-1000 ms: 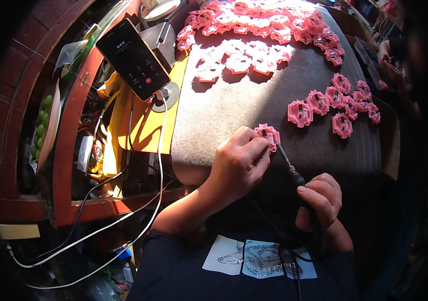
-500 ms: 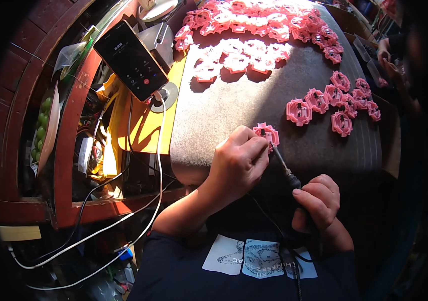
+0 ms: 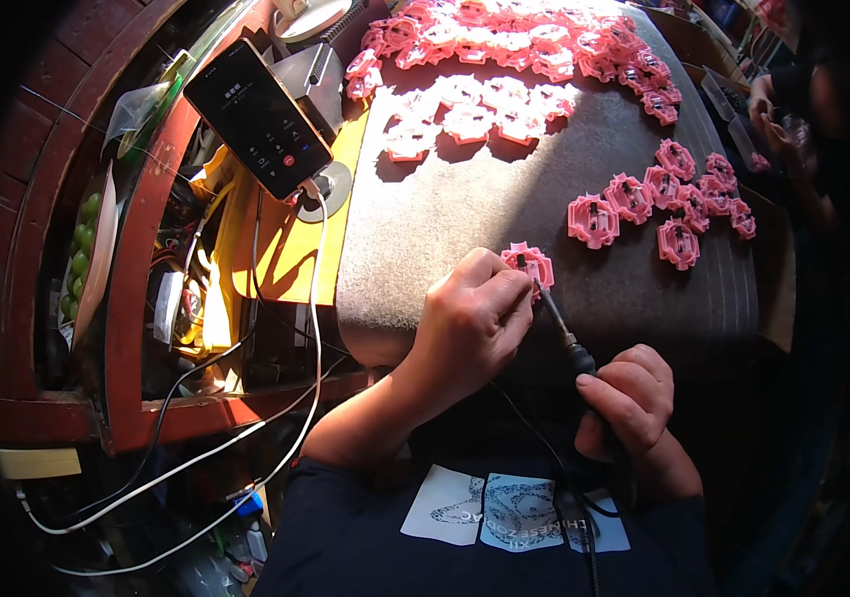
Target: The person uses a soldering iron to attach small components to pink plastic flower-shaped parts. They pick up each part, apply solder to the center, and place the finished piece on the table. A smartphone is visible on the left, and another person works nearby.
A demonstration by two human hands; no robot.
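Your left hand (image 3: 467,320) pinches a pink plastic part (image 3: 530,265) against the near edge of the grey counter (image 3: 465,204). Your right hand (image 3: 628,398) is closed around the dark handle of a thin soldering tool (image 3: 556,320), its tip touching that part. More pink parts (image 3: 659,204) lie farther back, well apart, and a phone (image 3: 258,117) stands propped at left.

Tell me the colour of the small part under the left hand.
Pink part, clearest in the head view.
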